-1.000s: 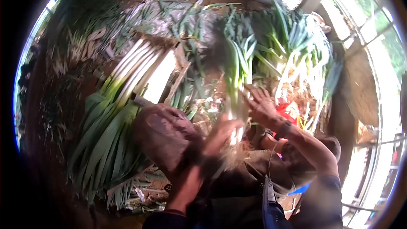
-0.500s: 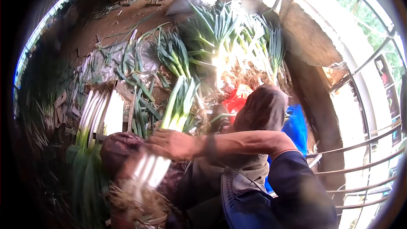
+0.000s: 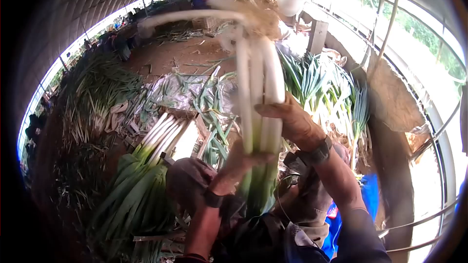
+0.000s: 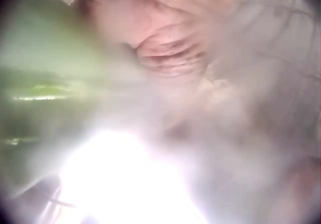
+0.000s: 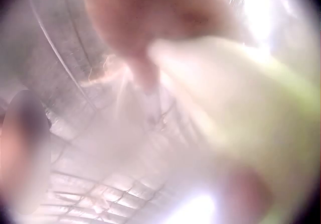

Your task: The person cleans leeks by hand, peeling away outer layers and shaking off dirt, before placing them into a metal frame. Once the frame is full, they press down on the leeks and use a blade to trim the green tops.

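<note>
Roots uppermost, a small bunch of leeks (image 3: 274, 75) stands in front of the body in the head view, its green leaves hanging toward the lap. Around the lower stalks, where white turns green, my left hand (image 3: 241, 163) grips. Higher up on the right side, my right hand (image 3: 295, 124) holds the white stalks with fingers and thumb. Blurred green stalk (image 4: 45, 88) lies close beside the hand (image 4: 150, 28) in the left wrist view. In the right wrist view, the hand (image 5: 165, 18) touches a pale stalk (image 5: 225, 98).
Laid leeks (image 3: 131, 180) fill a wooden rack at the left, beside a knee (image 3: 187, 180). More leeks with roots (image 3: 317, 83) lie at the right, near a low wall (image 3: 392, 180). Loose leaves cover a plastic sheet (image 3: 168, 90); a blue bag (image 3: 370, 195) is at the right.
The leeks have gone from roots down by the lap to roots up, raised in front of the body. Both hands have moved up with them, and the head view now reaches farther back.
</note>
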`<state>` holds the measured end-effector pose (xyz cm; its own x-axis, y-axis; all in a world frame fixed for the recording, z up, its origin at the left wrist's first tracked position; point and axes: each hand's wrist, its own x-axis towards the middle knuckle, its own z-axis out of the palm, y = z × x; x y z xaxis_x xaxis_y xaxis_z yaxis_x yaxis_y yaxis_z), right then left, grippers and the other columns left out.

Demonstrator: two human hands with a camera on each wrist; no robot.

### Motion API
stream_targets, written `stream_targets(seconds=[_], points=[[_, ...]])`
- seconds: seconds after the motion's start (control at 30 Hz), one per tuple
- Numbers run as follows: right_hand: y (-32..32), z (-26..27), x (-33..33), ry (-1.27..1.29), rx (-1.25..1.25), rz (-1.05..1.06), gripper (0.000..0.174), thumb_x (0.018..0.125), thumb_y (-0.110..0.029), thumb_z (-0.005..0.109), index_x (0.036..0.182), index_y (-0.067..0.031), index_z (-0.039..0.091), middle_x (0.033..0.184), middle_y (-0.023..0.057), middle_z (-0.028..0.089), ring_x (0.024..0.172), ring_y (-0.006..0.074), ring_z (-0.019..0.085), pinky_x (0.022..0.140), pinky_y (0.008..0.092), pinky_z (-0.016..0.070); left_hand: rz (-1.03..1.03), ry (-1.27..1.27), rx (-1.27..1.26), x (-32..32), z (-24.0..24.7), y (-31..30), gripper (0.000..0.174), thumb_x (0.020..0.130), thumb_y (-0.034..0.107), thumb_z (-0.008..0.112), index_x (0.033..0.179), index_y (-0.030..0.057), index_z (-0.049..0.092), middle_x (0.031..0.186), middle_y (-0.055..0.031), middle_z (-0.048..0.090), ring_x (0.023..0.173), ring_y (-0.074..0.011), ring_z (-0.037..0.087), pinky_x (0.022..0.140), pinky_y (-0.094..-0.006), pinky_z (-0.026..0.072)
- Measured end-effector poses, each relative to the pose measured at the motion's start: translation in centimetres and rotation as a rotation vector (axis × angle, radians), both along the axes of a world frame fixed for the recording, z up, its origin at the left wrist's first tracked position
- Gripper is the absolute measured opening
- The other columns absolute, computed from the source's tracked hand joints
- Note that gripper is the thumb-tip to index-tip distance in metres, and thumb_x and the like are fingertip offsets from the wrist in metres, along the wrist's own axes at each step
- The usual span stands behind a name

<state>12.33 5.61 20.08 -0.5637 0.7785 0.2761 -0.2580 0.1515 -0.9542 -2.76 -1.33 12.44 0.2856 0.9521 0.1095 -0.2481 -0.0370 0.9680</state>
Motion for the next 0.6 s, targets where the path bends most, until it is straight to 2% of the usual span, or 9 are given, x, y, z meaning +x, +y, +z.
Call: stream_targets(seconds=[0.07,0.13,0.3,0.37,0.43,0.47,0.5,0.57,0.6], points=[[-0.3,-1.3,0.7,0.116,-0.078,-0.018,0.043,0.089,-0.017,0.069,0.128,-0.0018,0.057,0.105,0.006,0.067,0.09,0.0123,0.062,0.079,0.0279,0.0514,0.0,0.002,-0.041,0.4,-2.1,0.3,0.039,0.078,0.018,0.082,0.109,-0.0003,0.066,0.095,-0.0084,0.07,0.083,-0.0158,0.067,0.074,-0.0308,0.0558],[-0.7,-1.3,1.1,0.079,-0.068,-0.056,0.045,0.089,-0.019,0.068,0.129,-0.0018,0.056,0.106,0.0057,0.067,0.092,0.0125,0.063,0.081,0.0279,0.0514,-0.004,0.029,0.009,0.4,-3.6,0.7,0.042,0.079,0.023,0.081,0.11,-0.0013,0.066,0.095,-0.0085,0.07,0.082,-0.0154,0.067,0.074,-0.0299,0.0541],[-0.9,-1.7,0.4,0.097,-0.068,-0.141,0.046,0.093,-0.022,0.066,0.132,-0.0019,0.054,0.111,0.0047,0.066,0.097,0.0127,0.062,0.083,0.0279,0.0512,0.023,0.01,-0.019,0.0,-2.8,0.5,0.046,0.078,0.026,0.083,0.111,-0.0021,0.066,0.095,-0.0084,0.071,0.083,-0.0152,0.067,0.075,-0.0291,0.0525],[-1.0,-1.8,0.1,0.086,-0.102,-0.111,0.048,0.095,-0.021,0.064,0.137,-0.002,0.05,0.117,0.007,0.066,0.101,0.0145,0.062,0.087,0.03,0.0517,0.01,-0.012,-0.023,-0.3,-2.5,0.2,0.046,0.079,0.025,0.083,0.111,-0.0024,0.066,0.095,-0.0084,0.071,0.083,-0.0153,0.067,0.075,-0.0292,0.0523],[-0.7,-2.3,-0.4,0.281,-0.085,-0.135,0.052,0.097,-0.019,0.061,0.143,-0.0007,0.044,0.128,0.0115,0.062,0.109,0.017,0.062,0.093,0.032,0.0511,-0.001,-0.133,-0.036,-0.3,-2.3,0.1,0.041,0.081,0.021,0.08,0.11,-0.0029,0.065,0.094,-0.008,0.071,0.083,-0.0151,0.066,0.075,-0.0296,0.0525],[-0.3,-2.1,-0.1,0.256,-0.066,-0.063,0.054,0.099,-0.019,0.056,0.147,0.001,0.038,0.137,0.0154,0.055,0.115,0.0192,0.06,0.097,0.0331,0.0502,0.001,-0.134,-0.033,-0.5,-2.0,0.2,0.041,0.081,0.021,0.08,0.11,-0.0029,0.065,0.094,-0.008,0.071,0.083,-0.0151,0.066,0.075,-0.0296,0.0525],[-0.3,-2.2,-0.1,0.257,-0.066,-0.063,0.054,0.099,-0.019,0.056,0.147,0.001,0.038,0.137,0.0154,0.055,0.115,0.0192,0.06,0.097,0.0331,0.0502,0.005,-0.164,-0.096,-0.9,-1.7,0.3,0.039,0.082,0.02,0.079,0.11,-0.0029,0.065,0.094,-0.0076,0.07,0.084,-0.0149,0.066,0.076,-0.0295,0.0526],[-0.6,-2.2,-0.6,0.432,-0.056,-0.089,0.05,0.101,-0.018,0.051,0.145,0.0021,0.04,0.138,0.0165,0.055,0.115,0.0206,0.061,0.097,0.0329,0.0498,0.015,-0.196,-0.168,-1.3,-1.8,0.6,0.037,0.083,0.019,0.078,0.111,-0.0028,0.065,0.095,-0.0071,0.07,0.085,-0.0147,0.066,0.078,-0.0295,0.0526],[0.2,-3.3,-0.3,0.289,-0.093,-0.102,0.063,0.096,-0.028,0.059,0.147,0.0014,0.036,0.14,0.0178,0.052,0.122,0.0252,0.057,0.102,0.0377,0.0472,-0.005,-0.125,-0.147,-1.5,-2.2,0.9,0.038,0.084,0.02,0.077,0.112,-0.0027,0.064,0.096,-0.0067,0.07,0.087,-0.0148,0.065,0.079,-0.0291,0.0524]])
